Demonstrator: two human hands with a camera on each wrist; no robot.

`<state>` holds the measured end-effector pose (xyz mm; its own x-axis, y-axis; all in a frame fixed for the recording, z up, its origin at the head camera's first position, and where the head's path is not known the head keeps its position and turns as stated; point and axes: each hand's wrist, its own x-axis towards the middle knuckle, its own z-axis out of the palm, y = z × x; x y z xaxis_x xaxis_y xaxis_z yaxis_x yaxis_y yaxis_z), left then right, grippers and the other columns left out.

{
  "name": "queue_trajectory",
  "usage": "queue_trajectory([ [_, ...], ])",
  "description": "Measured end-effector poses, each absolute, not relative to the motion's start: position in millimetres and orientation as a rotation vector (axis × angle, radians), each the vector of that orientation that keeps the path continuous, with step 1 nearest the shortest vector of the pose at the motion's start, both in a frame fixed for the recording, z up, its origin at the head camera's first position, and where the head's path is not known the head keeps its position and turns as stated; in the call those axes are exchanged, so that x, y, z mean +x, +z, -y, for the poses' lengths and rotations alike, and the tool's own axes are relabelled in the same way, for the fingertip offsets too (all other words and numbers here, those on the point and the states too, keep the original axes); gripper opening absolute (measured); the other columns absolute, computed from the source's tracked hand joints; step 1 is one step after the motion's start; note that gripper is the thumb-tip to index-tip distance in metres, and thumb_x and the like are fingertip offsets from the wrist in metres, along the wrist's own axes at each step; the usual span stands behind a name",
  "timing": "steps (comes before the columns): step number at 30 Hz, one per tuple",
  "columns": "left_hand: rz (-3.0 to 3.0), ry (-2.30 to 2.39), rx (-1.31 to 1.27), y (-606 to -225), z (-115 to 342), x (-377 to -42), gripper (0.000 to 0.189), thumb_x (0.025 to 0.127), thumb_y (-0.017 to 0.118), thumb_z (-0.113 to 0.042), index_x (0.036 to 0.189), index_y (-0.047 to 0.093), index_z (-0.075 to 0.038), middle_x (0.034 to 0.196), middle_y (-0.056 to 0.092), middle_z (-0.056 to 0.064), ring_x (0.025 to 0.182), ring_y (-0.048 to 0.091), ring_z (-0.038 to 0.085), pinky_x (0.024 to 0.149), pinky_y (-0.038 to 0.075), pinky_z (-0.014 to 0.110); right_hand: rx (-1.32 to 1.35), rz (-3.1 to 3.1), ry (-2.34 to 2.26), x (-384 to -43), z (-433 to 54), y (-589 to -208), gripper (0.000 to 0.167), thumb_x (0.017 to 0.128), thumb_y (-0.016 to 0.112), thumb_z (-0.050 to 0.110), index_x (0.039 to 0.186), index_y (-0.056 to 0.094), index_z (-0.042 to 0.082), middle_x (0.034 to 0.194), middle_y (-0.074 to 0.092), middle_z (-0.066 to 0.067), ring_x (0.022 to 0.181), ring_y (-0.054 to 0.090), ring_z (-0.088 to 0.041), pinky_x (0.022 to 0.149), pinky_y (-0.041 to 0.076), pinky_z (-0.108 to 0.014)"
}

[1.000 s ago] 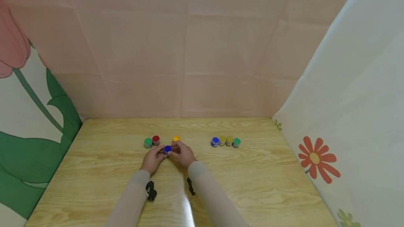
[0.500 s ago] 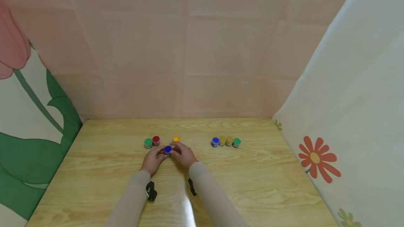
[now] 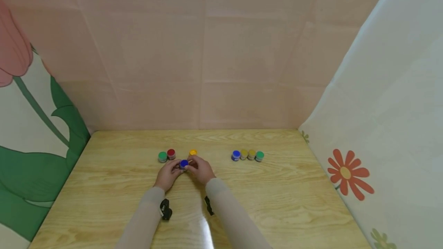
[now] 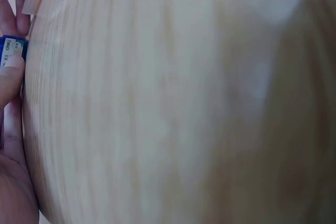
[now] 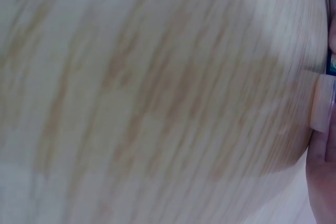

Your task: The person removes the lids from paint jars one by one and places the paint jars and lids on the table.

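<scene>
Well, behind everything hangs a creased pale-pink cloth backdrop (image 3: 221,60), and below it I work at a pale wood-grain table (image 3: 294,203). Both my bare hands meet over it: my left hand (image 3: 167,176) pinches the left side of a short, round jar with a dark-blue lid (image 3: 184,163), while my right hand (image 3: 202,171) pinches its right side. An orange-yellow-lidded round jar (image 3: 193,152) stands just behind my right fingers, partly hidden. Green-lidded (image 3: 162,156) and red-lidded (image 3: 171,153) jars sit to the left; four more small jars (image 3: 243,154) line up well to the right. I judge the step in hand to be steadying the blue-lidded jar two-handed; moving it calls for a level grip, clear of the orange-yellow lid.
</scene>
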<state>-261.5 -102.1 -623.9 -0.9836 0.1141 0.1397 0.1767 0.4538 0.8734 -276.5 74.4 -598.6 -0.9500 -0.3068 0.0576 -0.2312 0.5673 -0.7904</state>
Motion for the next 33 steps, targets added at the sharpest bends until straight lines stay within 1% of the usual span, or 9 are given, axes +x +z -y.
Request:
queue_trajectory([
  [4,2.636,-1.574,-0.26,-625.5,102.0,-262.1,0.038,0.093,0.071,0.0,0.13,0.065,0.001,0.124,0.062,0.018,0.112,0.066,0.034,0.095,0.056,0.042,-0.49,-2.715,-1.315,-275.1,-75.4,-595.1,0.025,0.101,0.064,0.018,0.125,0.067,0.013,0.107,0.072,-0.008,0.094,0.068,-0.02,0.072,0.057,-0.029],
  [8,2.645,-1.548,-0.263,-627.5,102.8,-263.0,0.038,0.093,0.071,-0.001,0.13,0.065,0.001,0.123,0.063,0.018,0.111,0.066,0.034,0.094,0.056,0.041,-0.477,-2.696,-1.318,-272.7,-75.2,-591.5,0.029,0.101,0.065,0.018,0.128,0.063,0.009,0.112,0.072,-0.009,0.102,0.068,-0.024,0.085,0.058,-0.036],
  [10,2.645,-1.554,-0.26,-627.6,103.3,-263.2,0.038,0.093,0.071,-0.002,0.13,0.065,0.001,0.123,0.063,0.017,0.111,0.066,0.033,0.094,0.056,0.041,-0.461,-2.681,-1.332,-272.3,-74.7,-591.1,0.03,0.1,0.066,0.02,0.128,0.062,0.009,0.114,0.071,-0.01,0.105,0.068,-0.025,0.09,0.056,-0.04],
  [12,2.644,-1.56,-0.264,-627.4,103.5,-263.2,0.038,0.093,0.071,-0.002,0.131,0.064,0.001,0.123,0.063,0.018,0.111,0.066,0.034,0.094,0.056,0.042,-0.442,-2.671,-1.348,-272.3,-74.2,-591.5,0.028,0.1,0.067,0.021,0.125,0.061,0.01,0.115,0.071,-0.01,0.106,0.068,-0.025,0.093,0.055,-0.041],
  [17,2.65,-1.559,-0.267,-626.9,103.4,-263.0,0.039,0.093,0.072,-0.002,0.131,0.064,0.002,0.123,0.063,0.018,0.111,0.066,0.034,0.094,0.056,0.042,-0.457,-2.701,-1.34,-274.0,-73.7,-594.4,0.024,0.099,0.068,0.021,0.12,0.062,0.011,0.112,0.072,-0.008,0.103,0.069,-0.024,0.091,0.056,-0.04],
  [25,2.645,-1.568,-0.256,-625.4,103.3,-262.7,0.038,0.093,0.071,-0.001,0.13,0.065,0.001,0.122,0.062,0.017,0.111,0.066,0.034,0.094,0.056,0.042,-0.507,-2.704,-1.292,-276.2,-76.0,-595.4,0.028,0.103,0.061,0.021,0.13,0.065,0.015,0.111,0.072,-0.006,0.097,0.068,-0.02,0.08,0.056,-0.033],
  [27,2.645,-1.567,-0.254,-625.2,103.3,-262.4,0.038,0.093,0.072,-0.001,0.13,0.065,0.002,0.121,0.062,0.017,0.111,0.066,0.034,0.094,0.056,0.041,-0.51,-2.698,-1.284,-275.7,-76.9,-595.0,0.031,0.103,0.062,0.021,0.133,0.063,0.014,0.112,0.071,-0.007,0.099,0.068,-0.02,0.081,0.056,-0.033],
  [29,2.645,-1.571,-0.251,-625.6,103.3,-262.4,0.038,0.093,0.072,-0.001,0.13,0.065,0.001,0.122,0.062,0.017,0.111,0.066,0.033,0.094,0.056,0.041,-0.507,-2.687,-1.293,-274.8,-77.1,-594.5,0.034,0.102,0.063,0.02,0.135,0.061,0.011,0.113,0.071,-0.008,0.101,0.068,-0.022,0.085,0.057,-0.036],
  [33,2.647,-1.572,-0.243,-626.2,102.6,-263.1,0.038,0.093,0.071,-0.001,0.13,0.065,0.001,0.122,0.062,0.017,0.111,0.066,0.033,0.094,0.056,0.04,-0.485,-2.664,-1.324,-274.8,-76.8,-593.7,0.038,0.1,0.067,0.02,0.135,0.059,0.008,0.113,0.071,-0.009,0.105,0.068,-0.025,0.09,0.056,-0.04],
])
